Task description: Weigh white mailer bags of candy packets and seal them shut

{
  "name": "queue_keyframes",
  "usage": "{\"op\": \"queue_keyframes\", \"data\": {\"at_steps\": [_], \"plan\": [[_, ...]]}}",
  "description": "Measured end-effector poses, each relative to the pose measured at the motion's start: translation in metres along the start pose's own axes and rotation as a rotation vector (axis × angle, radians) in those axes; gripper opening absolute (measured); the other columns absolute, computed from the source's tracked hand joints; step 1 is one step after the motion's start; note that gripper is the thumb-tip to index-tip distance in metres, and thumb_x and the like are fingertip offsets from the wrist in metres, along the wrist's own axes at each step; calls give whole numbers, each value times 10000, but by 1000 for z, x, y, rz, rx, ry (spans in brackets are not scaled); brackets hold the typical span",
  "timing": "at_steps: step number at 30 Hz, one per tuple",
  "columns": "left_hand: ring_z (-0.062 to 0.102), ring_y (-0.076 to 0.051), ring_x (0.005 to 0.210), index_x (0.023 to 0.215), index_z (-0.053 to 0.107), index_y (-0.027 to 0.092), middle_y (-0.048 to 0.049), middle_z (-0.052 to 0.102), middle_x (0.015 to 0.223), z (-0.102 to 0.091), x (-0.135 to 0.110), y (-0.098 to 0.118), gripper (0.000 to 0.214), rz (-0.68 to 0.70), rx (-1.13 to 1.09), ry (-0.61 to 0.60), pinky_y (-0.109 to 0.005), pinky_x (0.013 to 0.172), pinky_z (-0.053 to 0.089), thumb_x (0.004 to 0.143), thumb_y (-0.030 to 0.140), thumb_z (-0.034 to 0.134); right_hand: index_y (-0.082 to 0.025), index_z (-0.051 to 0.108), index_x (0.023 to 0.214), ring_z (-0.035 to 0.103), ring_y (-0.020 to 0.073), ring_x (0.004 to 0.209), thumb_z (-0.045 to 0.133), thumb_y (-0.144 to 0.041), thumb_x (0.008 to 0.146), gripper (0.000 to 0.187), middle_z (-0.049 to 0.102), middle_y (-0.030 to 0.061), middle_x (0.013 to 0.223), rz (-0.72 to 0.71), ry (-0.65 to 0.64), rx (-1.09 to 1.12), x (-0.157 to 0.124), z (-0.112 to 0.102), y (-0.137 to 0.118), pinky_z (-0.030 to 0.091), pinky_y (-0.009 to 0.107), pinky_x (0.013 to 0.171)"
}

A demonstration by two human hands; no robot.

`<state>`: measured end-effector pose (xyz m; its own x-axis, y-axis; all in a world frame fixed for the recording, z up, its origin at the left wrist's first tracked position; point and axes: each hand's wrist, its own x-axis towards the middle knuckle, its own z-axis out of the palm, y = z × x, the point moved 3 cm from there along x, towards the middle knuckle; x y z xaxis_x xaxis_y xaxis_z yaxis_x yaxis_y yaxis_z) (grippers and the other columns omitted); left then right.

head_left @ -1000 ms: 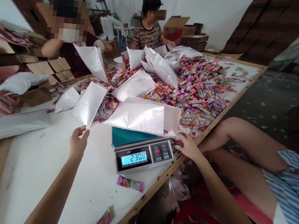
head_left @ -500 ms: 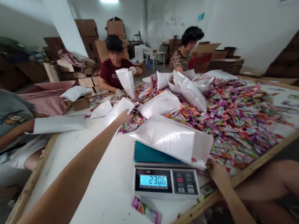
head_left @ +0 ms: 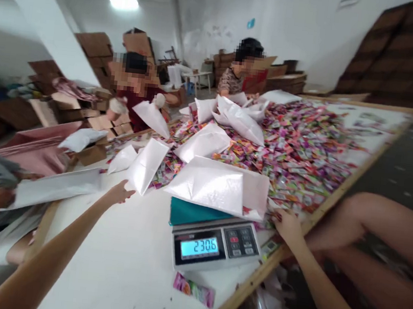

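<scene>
A puffy white mailer bag (head_left: 210, 184) lies on the teal pan of a digital scale (head_left: 199, 222), whose display reads 2306. My left hand (head_left: 118, 193) is over the white tabletop, fingers stretched out and apart, near the lower edge of another white mailer bag (head_left: 148, 165). Right of the scale, my right hand (head_left: 289, 227) has its fingers curled together beside the bag's open end, among small colourful snack packets (head_left: 302, 155). What those fingers hold, if anything, is too small to make out. One purple-green packet (head_left: 194, 290) rests in front of the scale.
More white mailer bags (head_left: 241, 121) lie on the heap. A wooden rim (head_left: 240, 288) borders the table. Across it sit two co-workers; another at the left holds a long white bag (head_left: 59, 183). Cardboard boxes and a pink-lined bin (head_left: 37, 146) stand beyond. A bare knee is at the right.
My left hand has come off the white mailer bag and drawn back left. My right hand has separated from the corner of the bag on the scale. The view has turned slightly right.
</scene>
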<state>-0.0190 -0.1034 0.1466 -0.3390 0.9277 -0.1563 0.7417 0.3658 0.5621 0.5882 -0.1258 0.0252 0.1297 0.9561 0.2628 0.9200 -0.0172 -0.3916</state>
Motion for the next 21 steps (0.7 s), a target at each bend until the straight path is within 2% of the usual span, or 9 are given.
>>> {"op": "queue_keyframes", "data": {"at_steps": [3, 8, 12, 17, 21], "plan": [[586, -173, 453, 1248, 435, 143, -21, 669, 616, 18, -32, -11, 744, 40, -5, -130, -289, 448, 483, 628, 471, 683, -155, 690, 915, 597, 256, 896, 495, -159, 714, 280, 663, 120, 917, 45, -17, -11, -3, -2, 0, 466, 365, 837], [630, -178, 556, 1292, 426, 177, -34, 694, 740, 34, -69, -16, 736, 109, 0, -169, -311, 557, 529, 691, 568, 595, -99, 661, 1017, 585, 262, 942, 475, -181, 742, 342, 637, 151, 1023, 68, -29, -8, -9, -4, 6, 463, 367, 852], [634, -182, 586, 1294, 427, 186, -45, 696, 797, 45, -74, -12, 718, 117, 33, -185, -312, 582, 525, 708, 572, 578, -115, 675, 992, 597, 244, 897, 489, -154, 726, 327, 647, 130, 994, 38, -57, 6, -15, -11, 2, 468, 345, 837], [626, -175, 615, 1287, 424, 192, -26, 673, 795, 52, -77, 5, 676, 165, 33, -203, -307, 622, 517, 735, 561, 553, -128, 688, 960, 607, 229, 851, 471, -114, 729, 317, 671, 113, 923, 30, -82, -4, -21, -18, -1, 474, 338, 824], [649, -195, 682, 1273, 438, 211, -20, 673, 808, 56, -80, 5, 670, 181, 33, -194, -307, 639, 520, 733, 591, 548, -128, 686, 977, 573, 296, 998, 540, -201, 738, 289, 641, 156, 1061, 31, -28, -22, -17, -41, -11, 440, 427, 897]]}}
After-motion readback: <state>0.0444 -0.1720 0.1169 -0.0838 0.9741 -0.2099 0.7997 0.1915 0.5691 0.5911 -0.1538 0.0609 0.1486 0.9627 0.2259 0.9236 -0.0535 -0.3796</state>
